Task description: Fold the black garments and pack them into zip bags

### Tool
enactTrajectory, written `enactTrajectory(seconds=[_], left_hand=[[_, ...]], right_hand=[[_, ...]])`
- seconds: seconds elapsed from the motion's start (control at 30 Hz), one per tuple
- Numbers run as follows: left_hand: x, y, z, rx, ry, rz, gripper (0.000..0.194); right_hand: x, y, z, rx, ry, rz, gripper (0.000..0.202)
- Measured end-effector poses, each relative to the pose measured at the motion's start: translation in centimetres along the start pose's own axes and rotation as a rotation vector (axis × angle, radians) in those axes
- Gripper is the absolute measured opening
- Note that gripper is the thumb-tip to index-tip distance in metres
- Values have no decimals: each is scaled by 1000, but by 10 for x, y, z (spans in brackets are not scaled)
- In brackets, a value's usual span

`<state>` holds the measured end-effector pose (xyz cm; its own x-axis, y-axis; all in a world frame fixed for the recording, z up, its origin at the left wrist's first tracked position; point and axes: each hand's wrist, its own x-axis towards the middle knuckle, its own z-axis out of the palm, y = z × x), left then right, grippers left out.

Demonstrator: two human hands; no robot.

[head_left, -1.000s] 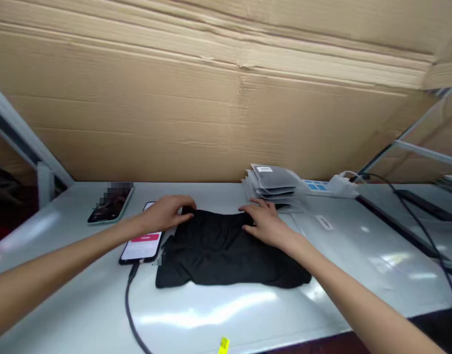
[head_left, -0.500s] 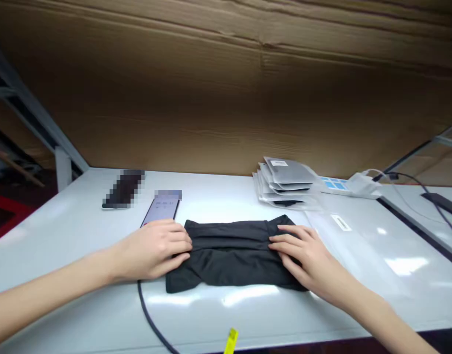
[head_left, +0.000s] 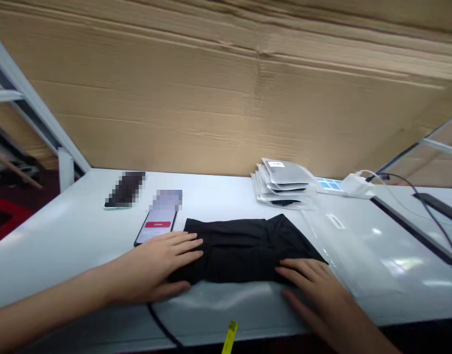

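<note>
A black piece of fabric (head_left: 240,250) lies folded on the white table (head_left: 218,314), with creases running across it. My left hand (head_left: 163,265) rests on its left end, fingers spread and pointing right, thumb near the lower edge. At the lower right corner, my right hand (head_left: 317,290) touches the fabric with its fingertips, fingers apart. Just beyond my left hand is a phone (head_left: 159,223) with a red bar on its lit screen. Right of the fabric lies a clear plastic bag (head_left: 358,255) with a white label.
Several packets in clear sleeves (head_left: 285,184) are stacked at the back. Another phone (head_left: 126,191) lies back left. A power strip (head_left: 331,185) with a white plug and cables stands back right. A yellow strip (head_left: 229,337) is at the front edge. Cardboard (head_left: 211,108) rises behind.
My right hand has moved down toward the front edge, and the fabric's right end now spreads further right. My left hand has shifted slightly right and down, uncovering more of the phone.
</note>
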<state>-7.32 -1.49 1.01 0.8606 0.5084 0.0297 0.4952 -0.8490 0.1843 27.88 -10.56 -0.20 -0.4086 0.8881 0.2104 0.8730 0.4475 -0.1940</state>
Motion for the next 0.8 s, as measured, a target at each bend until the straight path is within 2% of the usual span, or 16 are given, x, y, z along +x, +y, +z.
enactTrajectory(seconds=[0.1, 0.2, 0.3, 0.37, 0.43, 0.57, 0.7, 0.8], left_hand=[[2, -12, -15, -29, 4, 47, 40], [11, -33, -29, 67, -21, 104, 57], [24, -52, -30, 239, -79, 169, 66], [31, -59, -26, 323, -106, 243, 57], [36, -61, -21, 370, -122, 297, 44], [40, -63, -16, 359, -89, 326, 30], [40, -66, -17, 300, -47, 289, 22], [38, -67, -21, 259, -4, 227, 26]], right_hand=[[16, -31, 6, 120, 38, 39, 26], [46, -78, 19, 318, -22, 23, 24], [75, -119, 38, 425, -26, 24, 29], [87, -136, 52, 428, -27, 64, 34], [92, -144, 64, 403, -23, 123, 33], [96, -146, 78, 362, 47, 151, 15], [100, -142, 80, 399, 157, 166, 16], [101, -141, 75, 472, 220, 240, 14]])
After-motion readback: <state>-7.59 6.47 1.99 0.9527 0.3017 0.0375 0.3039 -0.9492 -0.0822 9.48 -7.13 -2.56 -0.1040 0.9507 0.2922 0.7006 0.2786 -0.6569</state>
